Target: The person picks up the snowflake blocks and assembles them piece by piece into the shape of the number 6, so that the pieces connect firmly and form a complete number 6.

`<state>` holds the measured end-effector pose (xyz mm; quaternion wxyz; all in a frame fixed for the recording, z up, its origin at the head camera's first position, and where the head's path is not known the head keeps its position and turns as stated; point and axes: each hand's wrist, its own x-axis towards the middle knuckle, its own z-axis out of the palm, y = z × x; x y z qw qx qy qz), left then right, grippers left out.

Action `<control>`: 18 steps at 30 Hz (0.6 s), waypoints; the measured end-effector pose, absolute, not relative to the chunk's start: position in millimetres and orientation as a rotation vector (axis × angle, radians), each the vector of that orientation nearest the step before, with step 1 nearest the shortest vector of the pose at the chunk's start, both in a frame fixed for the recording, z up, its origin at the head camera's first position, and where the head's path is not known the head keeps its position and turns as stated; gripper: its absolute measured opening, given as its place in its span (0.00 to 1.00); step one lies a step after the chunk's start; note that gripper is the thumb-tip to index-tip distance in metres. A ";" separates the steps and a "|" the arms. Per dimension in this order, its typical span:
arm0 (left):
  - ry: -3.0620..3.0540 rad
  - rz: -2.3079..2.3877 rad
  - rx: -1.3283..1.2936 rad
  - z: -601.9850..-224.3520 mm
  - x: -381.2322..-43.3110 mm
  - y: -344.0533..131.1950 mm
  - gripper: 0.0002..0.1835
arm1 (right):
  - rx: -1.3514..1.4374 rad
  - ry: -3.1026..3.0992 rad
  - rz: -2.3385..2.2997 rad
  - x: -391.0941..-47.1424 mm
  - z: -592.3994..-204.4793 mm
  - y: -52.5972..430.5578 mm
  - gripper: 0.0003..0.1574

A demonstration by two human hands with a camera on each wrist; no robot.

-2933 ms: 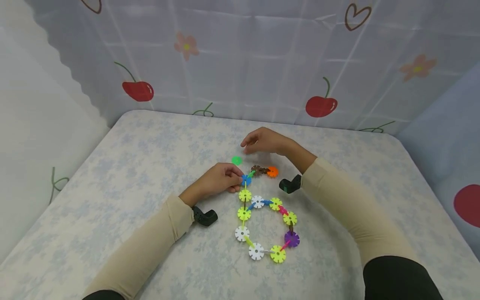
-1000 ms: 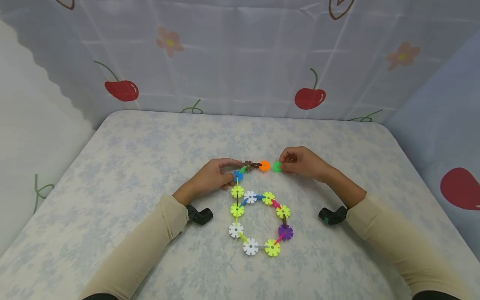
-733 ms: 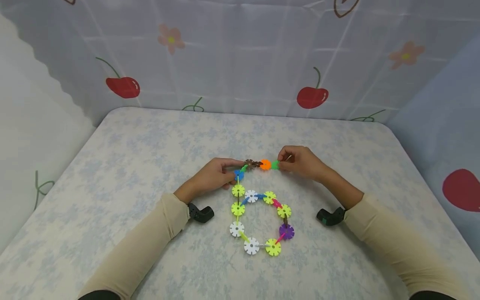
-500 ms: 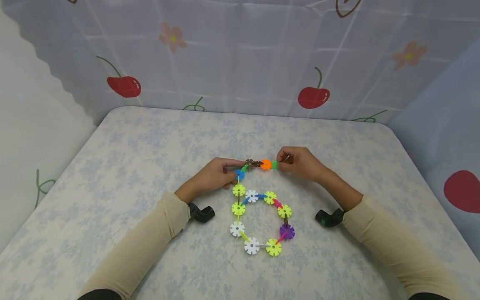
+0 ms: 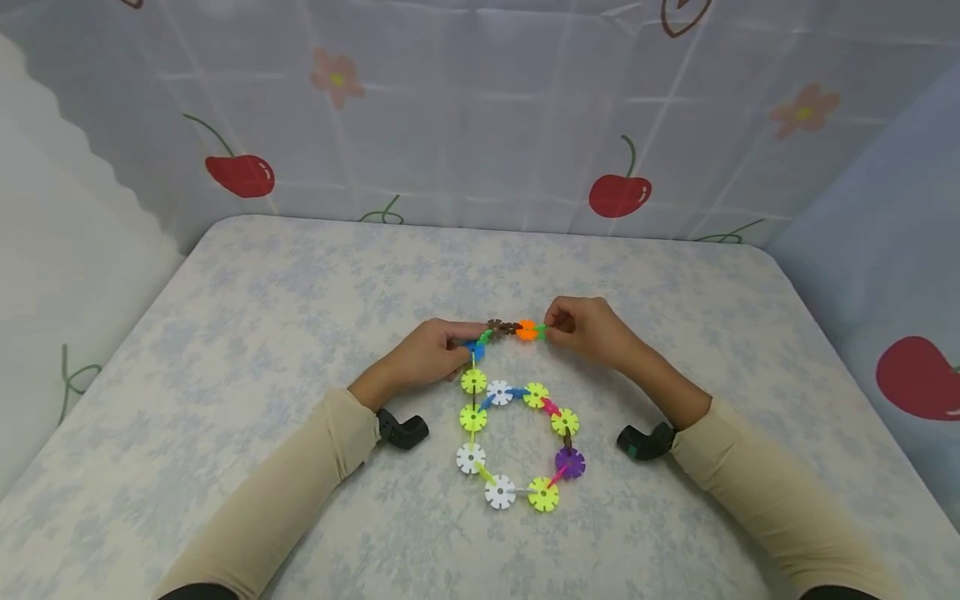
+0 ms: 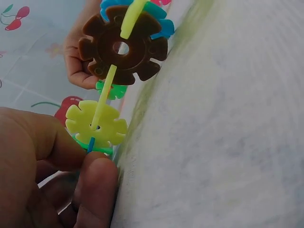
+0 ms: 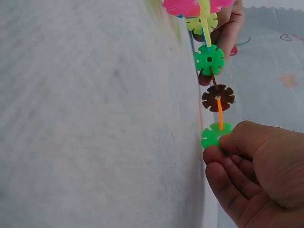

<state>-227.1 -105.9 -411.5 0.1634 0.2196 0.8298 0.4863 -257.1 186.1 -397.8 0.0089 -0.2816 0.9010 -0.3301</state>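
Observation:
A chain of colourful notched interlocking discs lies on the table, with a loop at its near end that includes a purple disc (image 5: pixel 571 463). My left hand (image 5: pixel 422 356) pinches the blue disc (image 5: pixel 476 351) at the upper left, its index finger reaching to a brown disc (image 5: pixel 494 327). At the chain's far right end, my right hand (image 5: pixel 590 331) pinches a green disc (image 7: pixel 214 135) between thumb and fingers. That green disc meets the orange disc (image 5: pixel 527 331), which stands edge-on in the right wrist view; their slots look engaged. Fingers partly cover the green disc.
The table (image 5: pixel 300 283) has a pale blue mottled cover. Behind it hangs a curtain (image 5: pixel 480 125) printed with cherries and flowers. Black wrist cameras (image 5: pixel 403 430) sit below both wrists, close to the tabletop.
The right hand has picked up the loose green disc from left of the chain, carried it right and brought it onto the orange disc. The left hand keeps holding the blue disc.

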 end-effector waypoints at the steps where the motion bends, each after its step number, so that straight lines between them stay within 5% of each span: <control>1: 2.368 1.389 0.640 -411.6 -227.3 -105.3 0.28 | -0.876 2.821 -1.024 -256.6 -397.6 186.7 0.06; 18: 2.365 1.407 0.692 -416.0 -230.7 -102.2 0.26 | -0.729 2.809 -1.037 -250.7 -398.0 191.0 0.06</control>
